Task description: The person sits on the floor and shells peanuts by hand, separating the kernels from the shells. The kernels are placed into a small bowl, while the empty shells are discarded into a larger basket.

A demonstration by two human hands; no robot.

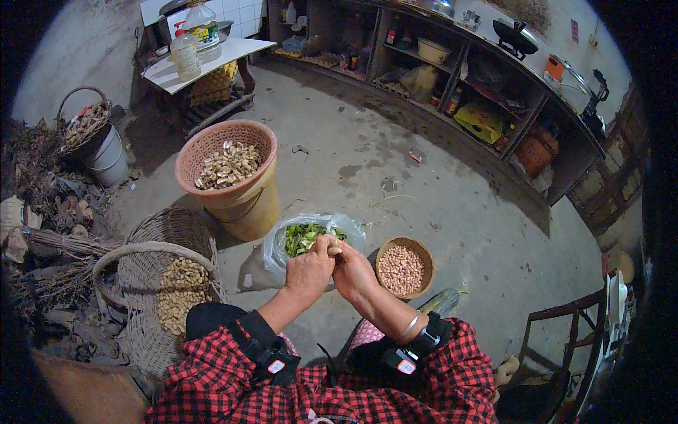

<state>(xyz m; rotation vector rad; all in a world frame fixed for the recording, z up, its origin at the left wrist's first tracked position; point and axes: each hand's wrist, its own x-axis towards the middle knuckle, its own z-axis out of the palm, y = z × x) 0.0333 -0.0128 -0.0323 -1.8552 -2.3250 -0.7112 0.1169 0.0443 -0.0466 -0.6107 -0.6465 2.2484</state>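
Note:
My left hand [308,269] and my right hand [354,269] meet in front of me, fingertips together around an unshelled peanut [334,250]. Below and beyond them, a clear plastic bag [273,246] lies open on the floor with cut green leaves [302,237] inside. Just right of my right hand stands a round basket [432,265] filled with shelled pink peanut kernels [401,269]. To the left, a wicker basket [140,281] with a hooped handle holds unshelled peanuts [183,289]. Peanut shells [230,165] fill a pink plastic colander basket [185,172] on top of a yellowish bucket [249,209].
A green gourd-like vegetable [442,301] lies beside the kernel basket. Firewood and brush [58,212] are heaped at the left, near a grey bucket [108,159]. A small white table [228,58] bears bottles. Open shelving [461,58] lines the back; a dark frame [551,312] stands at the right.

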